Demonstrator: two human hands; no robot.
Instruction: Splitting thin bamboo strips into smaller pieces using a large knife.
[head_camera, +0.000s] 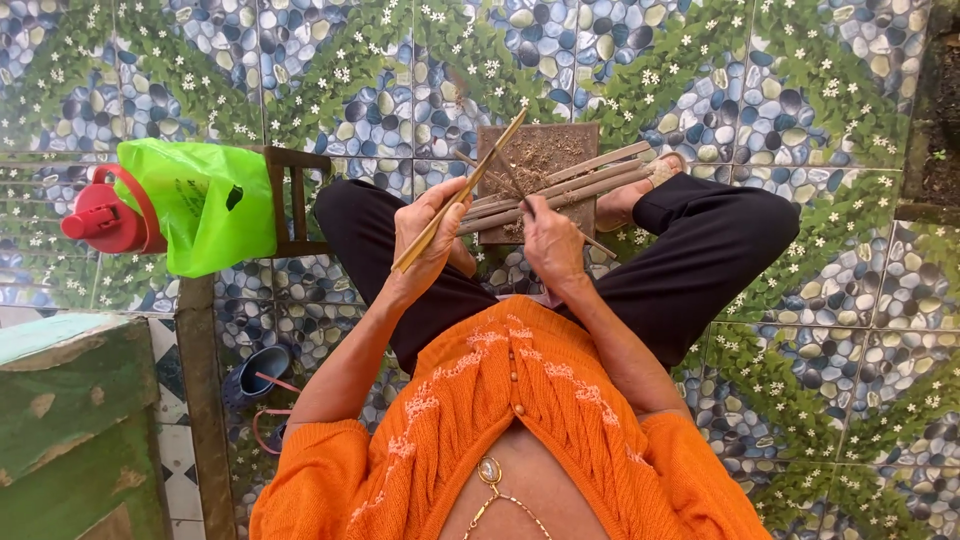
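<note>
Pebble-and-flower patterned tiles cover the floor (830, 300) from the head view. Left hand (435, 235) has its fingers clenched around a bamboo strip (462, 190); right hand (550, 240) grips a thin blade (505, 170) against it, above a wooden board (540, 150) carrying more strips (590, 180). Green bag (205, 205) sits on a stool (295, 200) at left; open floor lies right.

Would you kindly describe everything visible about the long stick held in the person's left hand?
The stick is a long, thin, flat strip, pale tan, apparently bamboo. It slants from lower left up to the right, its tip over the brown wooden board. The left hand grips its lower part, while the right hand holds a thin tool against its upper part.
</note>
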